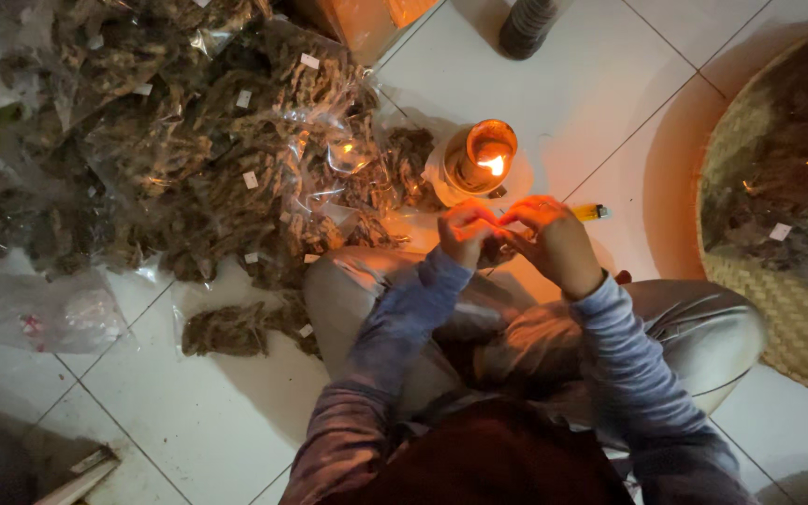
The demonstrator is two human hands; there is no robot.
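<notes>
I sit cross-legged on a white tiled floor. My left hand (pixel 465 229) and my right hand (pixel 554 234) meet in front of my knees, fingers pinched together on a small clear plastic packet of dried brown material (pixel 497 248), mostly hidden between them. Just beyond my fingertips burns a candle in a glass (pixel 481 157), its flame lit. A yellow lighter (pixel 591 212) lies on the floor behind my right hand.
A big heap of clear bags filled with dried brown pieces (pixel 189 140) covers the floor at upper left. One such bag (pixel 236 329) lies by my left knee. A woven basket tray (pixel 787 309) with more bags sits right. A dark bottle (pixel 527 26) stands at the top.
</notes>
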